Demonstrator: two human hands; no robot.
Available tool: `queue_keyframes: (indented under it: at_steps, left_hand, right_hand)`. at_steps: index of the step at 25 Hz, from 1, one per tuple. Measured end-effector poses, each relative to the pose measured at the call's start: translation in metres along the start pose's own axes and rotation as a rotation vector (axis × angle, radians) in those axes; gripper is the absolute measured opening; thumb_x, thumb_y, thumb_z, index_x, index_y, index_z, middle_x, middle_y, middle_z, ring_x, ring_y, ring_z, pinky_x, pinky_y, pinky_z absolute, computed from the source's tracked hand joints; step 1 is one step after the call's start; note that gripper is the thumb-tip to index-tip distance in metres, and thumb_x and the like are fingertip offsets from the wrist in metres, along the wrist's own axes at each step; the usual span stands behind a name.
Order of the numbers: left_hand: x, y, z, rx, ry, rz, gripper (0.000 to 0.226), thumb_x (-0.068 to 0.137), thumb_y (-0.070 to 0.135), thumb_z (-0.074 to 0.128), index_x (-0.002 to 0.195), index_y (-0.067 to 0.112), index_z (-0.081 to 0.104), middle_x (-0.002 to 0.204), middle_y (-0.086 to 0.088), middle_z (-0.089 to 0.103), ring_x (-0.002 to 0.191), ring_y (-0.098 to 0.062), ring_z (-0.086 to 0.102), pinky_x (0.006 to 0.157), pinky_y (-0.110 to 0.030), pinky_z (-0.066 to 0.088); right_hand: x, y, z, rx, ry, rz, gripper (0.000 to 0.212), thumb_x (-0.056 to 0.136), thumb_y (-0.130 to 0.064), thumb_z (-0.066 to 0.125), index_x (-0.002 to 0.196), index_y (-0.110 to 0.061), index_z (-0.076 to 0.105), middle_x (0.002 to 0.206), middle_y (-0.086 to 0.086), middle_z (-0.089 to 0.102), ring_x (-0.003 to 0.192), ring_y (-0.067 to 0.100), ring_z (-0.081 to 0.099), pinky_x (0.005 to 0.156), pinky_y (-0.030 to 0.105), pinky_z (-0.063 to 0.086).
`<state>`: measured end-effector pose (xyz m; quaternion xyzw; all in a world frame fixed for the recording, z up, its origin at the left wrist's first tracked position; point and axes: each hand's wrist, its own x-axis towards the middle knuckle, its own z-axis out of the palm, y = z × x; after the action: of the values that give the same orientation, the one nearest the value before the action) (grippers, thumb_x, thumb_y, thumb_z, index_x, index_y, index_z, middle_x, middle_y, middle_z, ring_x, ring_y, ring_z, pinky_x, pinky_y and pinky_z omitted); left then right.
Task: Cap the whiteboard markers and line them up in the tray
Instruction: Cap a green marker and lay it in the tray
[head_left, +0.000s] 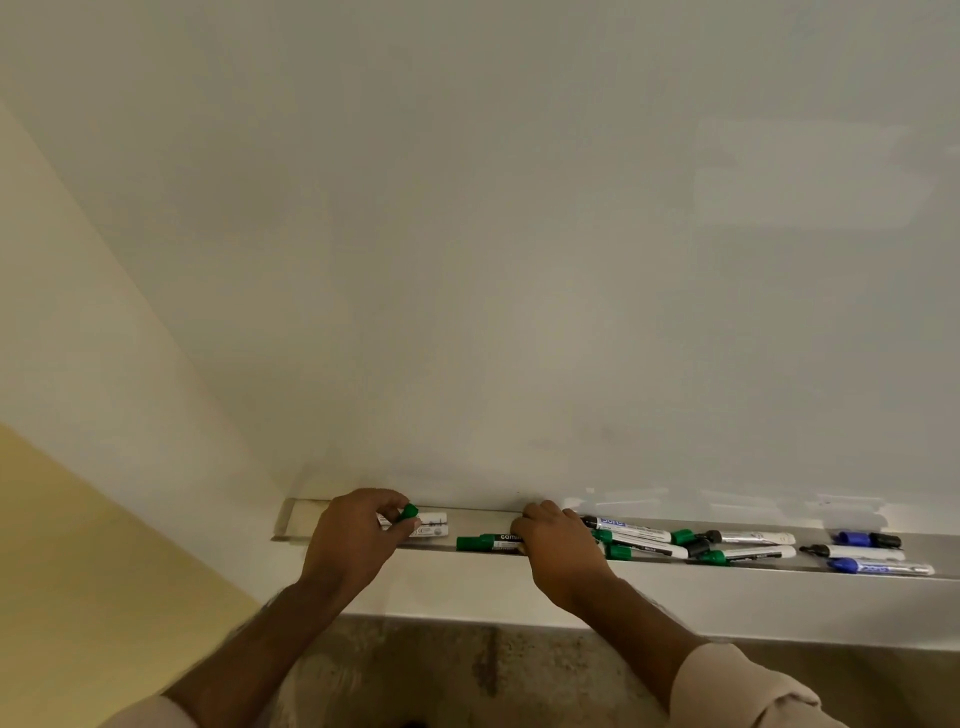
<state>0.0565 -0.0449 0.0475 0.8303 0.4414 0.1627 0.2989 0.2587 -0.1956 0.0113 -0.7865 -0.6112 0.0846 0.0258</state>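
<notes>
Whiteboard markers lay in the metal tray (883, 574) under the board: about nine loose to the right, some overlapping. The left hand (348, 540) pinched a green cap (409, 512) over a white marker (428, 524). The right hand (558, 545) curled round a green-capped marker (485, 542) lying along the tray.

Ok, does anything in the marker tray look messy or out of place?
Yes. Right of the right hand, the markers lie crisscrossed in a loose pile in the tray rather than in a row, and a loose blue cap sits among them.
</notes>
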Motion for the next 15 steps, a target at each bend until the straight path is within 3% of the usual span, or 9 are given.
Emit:
queue_keyframes:
  at_steps: [4,8,11,15]
  left_hand:
    - [-0.003,0.001,0.004,0.02,-0.013,0.049,0.017,0.075,0.03,0.077,0.091,0.026,0.074,0.078,0.015,0.062,0.067,-0.004,0.056,0.059,-0.012,0.036]
    - [-0.001,0.018,-0.005,-0.009,0.003,0.137,0.017,0.078,0.027,0.074,0.096,0.027,0.073,0.084,0.016,0.064,0.065,-0.005,0.057,0.061,-0.014,0.041]
    - [0.003,0.045,-0.027,-0.074,0.042,0.245,0.016,0.079,0.025,0.073,0.094,0.031,0.071,0.088,0.02,0.064,0.074,-0.008,0.06,0.066,-0.019,0.049]
    - [0.008,0.089,-0.067,-0.115,0.156,0.357,0.017,0.082,0.025,0.069,0.098,0.032,0.07,0.091,0.023,0.067,0.079,-0.006,0.061,0.068,-0.011,0.045]
  right_hand:
    - [-0.007,0.001,-0.003,0.019,0.016,0.007,0.023,0.092,-0.012,0.051,0.113,-0.019,0.058,0.109,0.003,0.055,0.102,0.022,0.048,0.089,0.034,0.037]
    - [-0.013,0.004,-0.022,0.082,0.122,-0.01,0.032,0.088,-0.008,0.051,0.116,-0.022,0.057,0.108,0.001,0.055,0.098,0.022,0.051,0.086,0.033,0.038]
    - [-0.019,0.007,-0.059,0.13,0.245,-0.035,0.028,0.091,-0.011,0.047,0.114,-0.024,0.057,0.105,-0.001,0.054,0.089,0.022,0.056,0.078,0.036,0.042]
    - [-0.033,0.011,-0.131,0.214,0.426,-0.086,0.023,0.095,-0.015,0.047,0.112,-0.024,0.059,0.097,-0.003,0.05,0.08,0.02,0.054,0.068,0.038,0.046]
